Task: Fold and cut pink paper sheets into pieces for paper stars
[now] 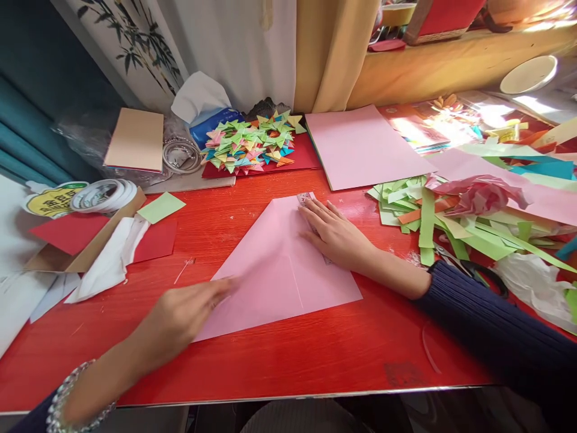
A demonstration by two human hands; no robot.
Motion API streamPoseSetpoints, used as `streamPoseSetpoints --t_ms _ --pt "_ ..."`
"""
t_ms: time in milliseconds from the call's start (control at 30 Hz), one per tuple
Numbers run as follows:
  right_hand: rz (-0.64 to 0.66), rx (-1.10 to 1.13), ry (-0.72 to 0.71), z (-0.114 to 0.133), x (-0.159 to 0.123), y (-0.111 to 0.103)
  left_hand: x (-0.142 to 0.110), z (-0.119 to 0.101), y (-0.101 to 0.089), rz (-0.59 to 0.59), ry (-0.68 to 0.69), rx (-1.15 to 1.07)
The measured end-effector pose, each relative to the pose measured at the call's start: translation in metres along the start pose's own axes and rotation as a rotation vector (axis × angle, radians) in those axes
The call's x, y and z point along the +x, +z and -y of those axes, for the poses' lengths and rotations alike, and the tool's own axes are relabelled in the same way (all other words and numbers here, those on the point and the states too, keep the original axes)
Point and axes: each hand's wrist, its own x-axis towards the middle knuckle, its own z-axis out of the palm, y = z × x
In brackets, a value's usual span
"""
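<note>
Pink sheet [270, 288] laid mid-bench [288, 373], apparently being creased; patterned strip [305, 196] pinned on it by right hand [336, 234], palm down, fingers extended. Left hand [193, 310] blurred, fingers bunched; grip contents can't be told. Sheet to be kept steady next. Right side crowded by green scraps [496, 239], scissors [451, 257]

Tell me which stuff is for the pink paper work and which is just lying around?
Seems in use:
- pink sheet
- patterned strip, under the right hand

Seems just lying about:
- scissors
- green paper strips
- white rolls
- folded paper pieces
</note>
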Motion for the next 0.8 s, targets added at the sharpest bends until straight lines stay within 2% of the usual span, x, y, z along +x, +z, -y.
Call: streamPoseSetpoints --t_ms 100,167,233,333,400,500,600,700,800 --pt "-0.024 0.047 0.005 -0.001 0.000 0.000 0.001 0.007 -0.012 -0.038 -0.461 -0.182" --pt "-0.044 0.077 0.004 -0.001 0.000 0.001 0.000 0.009 -0.016 -0.031 -0.634 -0.309" --pt "-0.062 0.094 0.012 0.000 -0.001 0.001 -0.001 0.008 -0.013 0.014 -0.579 -0.312" --pt "-0.084 0.088 0.023 0.005 -0.002 0.002 -0.001 0.000 0.001 0.174 -0.276 -0.024" --pt "-0.085 0.062 0.003 0.009 -0.003 0.004 0.001 -0.007 0.011 0.236 -0.125 0.152" --pt "-0.095 -0.013 0.009 0.009 -0.003 0.006 0.005 -0.016 0.017 0.203 0.015 0.264" --pt "-0.164 -0.087 0.124 0.000 -0.002 0.005 0.005 -0.020 0.013 0.112 0.135 0.334" --pt "-0.265 -0.086 0.151 -0.004 -0.002 0.000 -0.001 -0.022 0.006 0.070 0.125 0.331" --pt "-0.252 0.006 -0.011 0.012 -0.003 -0.004 -0.003 -0.028 0.000 -0.031 -0.015 0.238"
